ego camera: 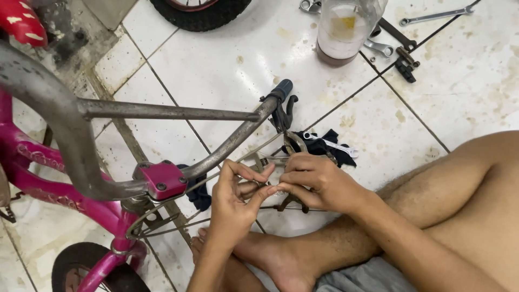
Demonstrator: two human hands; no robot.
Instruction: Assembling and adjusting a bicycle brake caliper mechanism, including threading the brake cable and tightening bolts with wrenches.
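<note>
A thin brake cable (238, 162) is the thing in work here. It runs just below the grey handlebar (162, 112) of the pink bicycle (65, 189), from the brake lever (285, 113) at the bar's grip down toward the front of the frame. The left hand (235, 203) pinches something very small between thumb and forefinger, just under the handlebar's right end, and the right hand (319, 181) is closed around pliers (294, 143) whose tip meets the same spot. It seems the step in hand is fixing or pulling the cable end near the lever. The next move, I judge, calls for a steady pull with the pliers while the left fingers keep the cable straight and do not let it slip.

Farther from the handlebar, a dark cloth (324, 145) with a small spanner (332, 145) lies on the white tiled floor (227, 65). Beyond it stand a plastic bottle (346, 30) and more wrenches (435, 16); a black tyre (200, 13) is at the top.

What the left fingers pinch is too small to tell. The pliers' jaws are partly behind the right hand, the bottle and the tyre are cut off by the edge, and the lower wheel (81, 267) shows only in part.
</note>
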